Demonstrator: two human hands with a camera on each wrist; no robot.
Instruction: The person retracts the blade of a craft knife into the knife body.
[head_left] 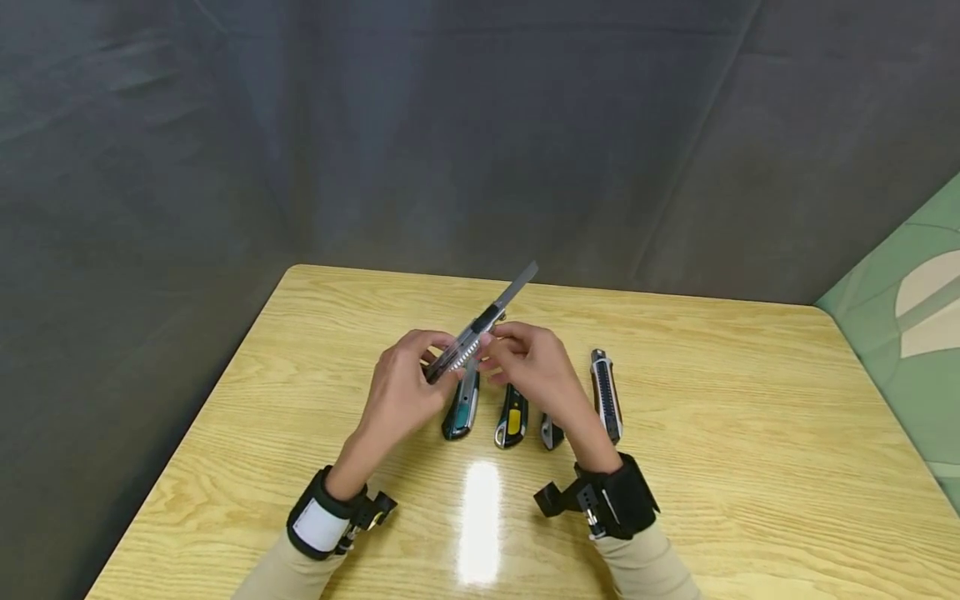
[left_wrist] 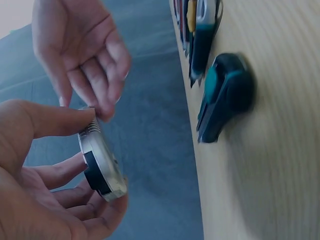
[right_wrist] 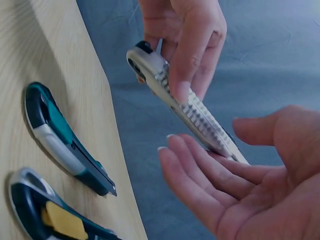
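Observation:
My left hand [head_left: 408,379] grips a silver and black snap-off utility knife [head_left: 467,343] by its handle, with the thumb pressed on the ridged side. The long blade [head_left: 517,285] is slid out and points up and away to the right. In the right wrist view my right hand [right_wrist: 250,195] has its fingers stretched out under the front part of the knife, fingertips close against it, and its thumb stands apart. Under the hands, a teal and black utility knife [head_left: 462,410] and a yellow and black one [head_left: 513,417] lie on the table.
Another utility knife [head_left: 551,433] is partly hidden behind my right forearm. To its right lies a white and black utility knife [head_left: 606,396]. The wooden table [head_left: 735,450] ends at a dark cloth [head_left: 480,150], and a green patterned surface [head_left: 900,333] is at the right.

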